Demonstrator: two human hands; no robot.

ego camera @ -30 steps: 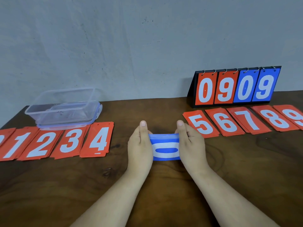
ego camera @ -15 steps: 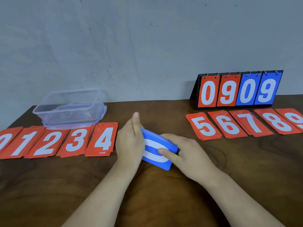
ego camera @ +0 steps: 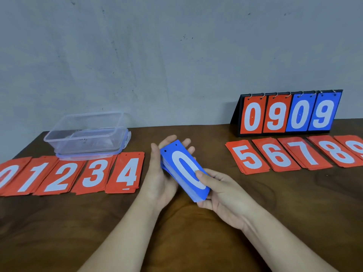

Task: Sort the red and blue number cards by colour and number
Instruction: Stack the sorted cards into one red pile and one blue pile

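A stack of blue number cards (ego camera: 182,169) with a white 0 on top is held above the table's middle. My left hand (ego camera: 159,177) cradles it from below and the left, fingers curling up behind its far end. My right hand (ego camera: 222,193) grips its near end, thumb pressed on the top card. Red card piles lie in a row on the table: 0 (ego camera: 7,175), 1 (ego camera: 33,177), 2 (ego camera: 59,177), 3 (ego camera: 94,173), 4 (ego camera: 127,171) at the left; 5 (ego camera: 247,158), 6 (ego camera: 277,156), 7 (ego camera: 306,154), 8 (ego camera: 335,152), 9 (ego camera: 355,146) at the right.
A clear plastic box (ego camera: 86,132) sits on its lid behind the left piles. A flip scoreboard (ego camera: 288,114) showing red 09 and blue 09 stands at the back right by the grey wall. The brown wooden table (ego camera: 176,232) spreads in front of me.
The blue stack was turned from lying crosswise between both hands to pointing away from me and lifted. My right hand slid to its near end, my left hand went beneath it.
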